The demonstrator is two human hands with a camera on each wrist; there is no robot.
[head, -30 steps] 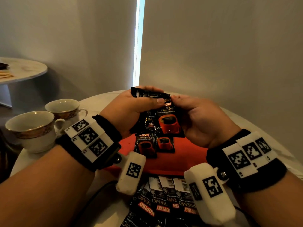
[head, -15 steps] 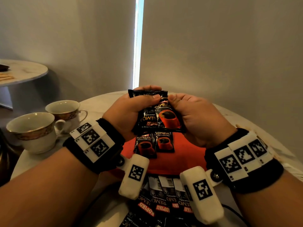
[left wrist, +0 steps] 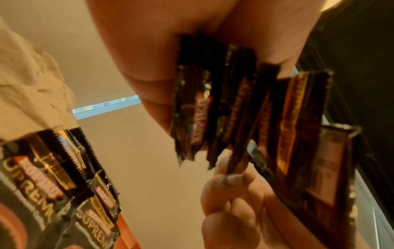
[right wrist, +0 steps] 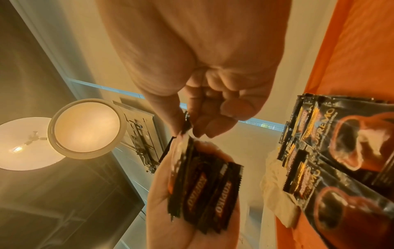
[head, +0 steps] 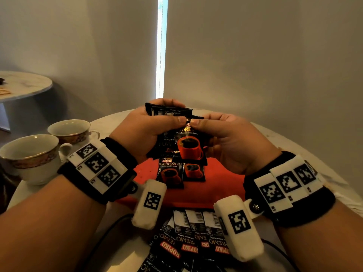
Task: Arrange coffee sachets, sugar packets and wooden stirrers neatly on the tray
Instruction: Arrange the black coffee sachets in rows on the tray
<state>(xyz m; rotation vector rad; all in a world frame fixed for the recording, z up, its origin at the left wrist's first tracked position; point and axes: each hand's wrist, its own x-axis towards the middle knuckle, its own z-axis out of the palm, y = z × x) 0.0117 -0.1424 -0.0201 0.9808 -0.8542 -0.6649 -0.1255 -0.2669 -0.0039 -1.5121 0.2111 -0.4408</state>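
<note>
My left hand [head: 157,124] grips a bunch of black coffee sachets [head: 169,111] above the red tray [head: 222,183]; the bunch [left wrist: 224,104] fans out under my palm in the left wrist view. My right hand [head: 220,134] pinches the top edge of the front sachet [head: 188,146], which shows a red cup. Thumb tips of both hands nearly meet. Two sachets [head: 180,172] lie side by side on the tray below, also seen as sachets on the tray [right wrist: 345,151] in the right wrist view. No sugar packets or stirrers are in view.
A strip of joined sachets [head: 196,238] lies on the round white table [head: 110,122] at the near edge. Two gold-rimmed cups [head: 33,156] stand at the left. A second round table [head: 23,85] stands far left. A crumpled white thing [right wrist: 277,193] lies beside the tray.
My hands have shifted slightly; the right thumb has slid up to the front sachet's top edge, close to the left thumb. The tray sachets lie as before.
</note>
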